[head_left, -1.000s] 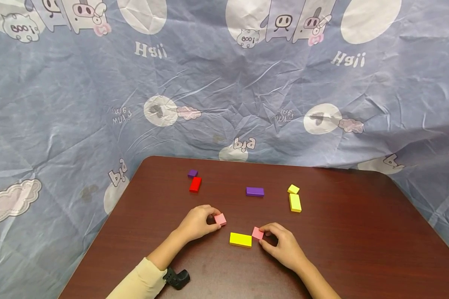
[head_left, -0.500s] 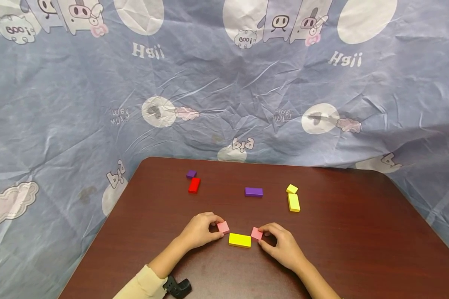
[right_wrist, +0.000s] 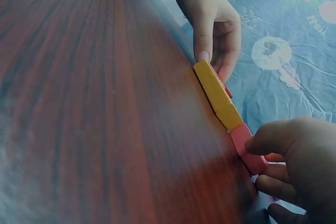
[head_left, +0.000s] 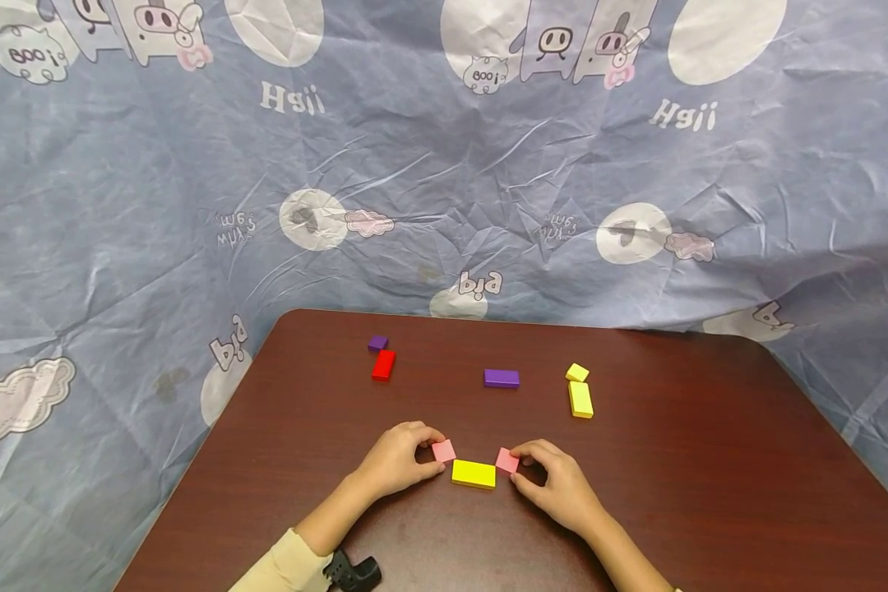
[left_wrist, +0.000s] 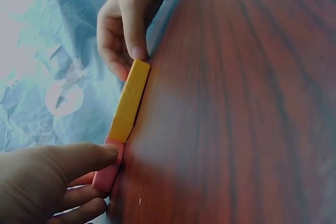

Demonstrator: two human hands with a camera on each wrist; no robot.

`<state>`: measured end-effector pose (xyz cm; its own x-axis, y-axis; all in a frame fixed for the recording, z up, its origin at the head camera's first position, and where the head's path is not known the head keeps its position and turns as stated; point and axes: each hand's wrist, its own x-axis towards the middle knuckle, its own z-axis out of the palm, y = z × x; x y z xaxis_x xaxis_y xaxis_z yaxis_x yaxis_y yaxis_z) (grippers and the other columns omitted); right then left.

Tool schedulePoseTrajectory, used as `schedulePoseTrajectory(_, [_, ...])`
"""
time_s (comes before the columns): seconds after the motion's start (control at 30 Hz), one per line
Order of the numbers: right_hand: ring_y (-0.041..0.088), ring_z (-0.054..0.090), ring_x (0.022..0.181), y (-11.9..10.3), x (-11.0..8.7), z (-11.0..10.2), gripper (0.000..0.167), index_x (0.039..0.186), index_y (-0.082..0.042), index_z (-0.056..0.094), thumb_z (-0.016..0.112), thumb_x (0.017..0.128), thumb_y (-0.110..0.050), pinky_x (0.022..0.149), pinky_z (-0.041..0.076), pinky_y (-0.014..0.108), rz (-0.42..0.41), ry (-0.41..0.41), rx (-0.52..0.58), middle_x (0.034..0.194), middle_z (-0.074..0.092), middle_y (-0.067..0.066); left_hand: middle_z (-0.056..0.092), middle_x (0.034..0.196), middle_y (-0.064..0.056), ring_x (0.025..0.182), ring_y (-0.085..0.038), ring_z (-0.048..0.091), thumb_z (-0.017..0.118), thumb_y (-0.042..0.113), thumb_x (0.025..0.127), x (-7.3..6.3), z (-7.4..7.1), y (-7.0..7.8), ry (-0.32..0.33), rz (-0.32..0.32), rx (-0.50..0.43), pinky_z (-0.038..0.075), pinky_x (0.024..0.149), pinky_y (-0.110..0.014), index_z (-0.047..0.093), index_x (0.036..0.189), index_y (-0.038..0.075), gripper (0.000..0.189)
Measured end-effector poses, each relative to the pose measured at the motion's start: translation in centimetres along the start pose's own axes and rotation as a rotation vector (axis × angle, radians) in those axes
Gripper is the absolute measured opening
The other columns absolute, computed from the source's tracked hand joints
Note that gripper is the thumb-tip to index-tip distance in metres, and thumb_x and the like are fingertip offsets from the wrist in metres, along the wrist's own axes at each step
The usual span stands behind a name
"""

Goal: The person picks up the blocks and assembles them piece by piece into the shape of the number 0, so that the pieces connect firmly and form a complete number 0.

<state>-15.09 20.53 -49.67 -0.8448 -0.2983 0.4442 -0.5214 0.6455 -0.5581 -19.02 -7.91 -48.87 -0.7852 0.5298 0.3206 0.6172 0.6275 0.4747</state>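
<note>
My left hand (head_left: 398,460) pinches a small pink block (head_left: 443,450) between thumb and fingers, right at the left end of a longer yellow block (head_left: 474,474). On the other side, my right hand (head_left: 555,483) pinches a second pink block (head_left: 506,460) at the yellow block's right end. All three lie in a shallow curve on the table. In the left wrist view the pink block (left_wrist: 108,169) meets the end of the yellow block (left_wrist: 130,100). The right wrist view shows its pink block (right_wrist: 248,149) against the other end, under my thumb.
Farther back on the brown table (head_left: 696,436) lie a small purple block (head_left: 378,344) touching a red block (head_left: 384,366), a long purple block (head_left: 501,379), and a small yellow block (head_left: 577,372) above a longer yellow one (head_left: 580,400). A patterned cloth (head_left: 414,148) hangs behind.
My left hand has moved its pink block right and toward me, up to the yellow block's left end. My right hand and its pink block have stayed in place.
</note>
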Motion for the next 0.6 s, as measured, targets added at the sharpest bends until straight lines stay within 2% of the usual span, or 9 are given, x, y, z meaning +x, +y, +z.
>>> schedulePoseTrajectory(0.17, [0.008,0.058,0.084,-0.1,0.0,0.0,0.032,0.101,-0.013,0.071,0.082,0.072,-0.002,0.076,0.052,0.029,0.004,0.002,0.008,0.096,0.064,-0.01,0.065,0.104,0.003,0.096,-0.015,0.059,0.077,0.025,0.083,-0.4,0.3,0.3,0.058,0.029,-0.002,0.051,0.084,-0.034,0.07,0.113,0.01,0.034])
schedulePoseTrajectory(0.3, [0.006,0.058,0.084,0.0,0.0,0.0,0.032,0.101,-0.013,0.071,0.083,0.072,-0.003,0.076,0.052,0.029,0.012,-0.003,0.007,0.096,0.064,-0.01,0.065,0.105,0.003,0.097,-0.016,0.057,0.076,0.024,0.084,-0.5,0.4,1.0,0.096,0.082,-0.018,0.051,0.085,-0.033,0.072,0.109,0.01,0.029])
schedulePoseTrajectory(0.47, [0.006,0.058,0.085,-0.1,0.0,0.0,0.03,0.101,-0.013,0.071,0.083,0.074,-0.006,0.076,0.053,0.029,0.018,-0.012,0.004,0.096,0.064,-0.009,0.066,0.104,0.005,0.097,-0.013,0.057,0.075,0.024,0.085,-0.6,0.8,1.7,0.088,0.137,0.02,0.049,0.087,-0.03,0.073,0.106,0.013,0.024])
schedulePoseTrajectory(0.6, [0.007,0.058,0.085,-0.1,0.0,0.0,0.03,0.101,-0.013,0.071,0.082,0.074,-0.007,0.077,0.053,0.03,0.018,-0.019,0.002,0.096,0.065,-0.008,0.067,0.103,0.007,0.098,-0.011,0.058,0.076,0.023,0.085,-0.7,1.0,1.9,0.085,0.156,0.041,0.049,0.088,-0.029,0.075,0.103,0.015,0.02])
